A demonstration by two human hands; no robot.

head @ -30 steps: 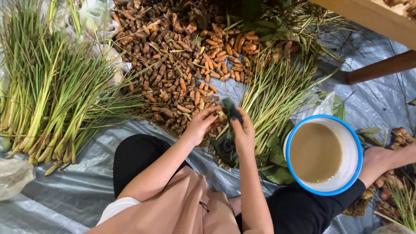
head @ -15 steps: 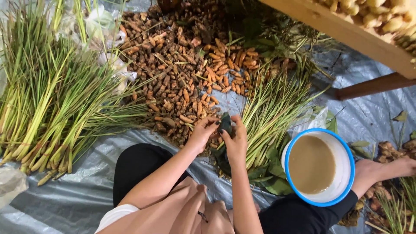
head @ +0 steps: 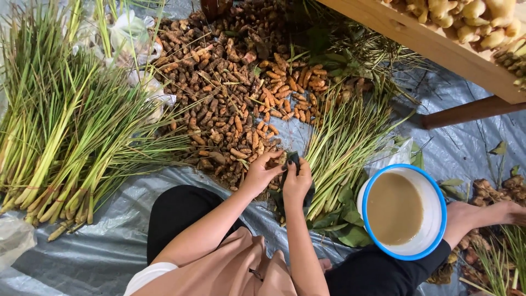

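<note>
My left hand (head: 262,171) pinches a small brownish root at the near edge of a big pile of orange-brown roots (head: 235,93). My right hand (head: 297,181) is closed on a dark green scrubbing pad (head: 292,159) pressed against that root. Both hands meet just above my knees, over the grey plastic sheet (head: 98,252). A bundle of lemongrass stalks (head: 342,148) lies right beside my right hand.
Large lemongrass bundles (head: 60,137) fill the left. A white basin with a blue rim (head: 433,189) holds muddy water by my right knee. A wooden table (head: 438,46) with pale roots stands upper right. My bare foot (head: 482,214) rests beside more roots.
The view has drifted up and left across the frames. My hands stay together at the pile's edge, with the pad kept against the root.
</note>
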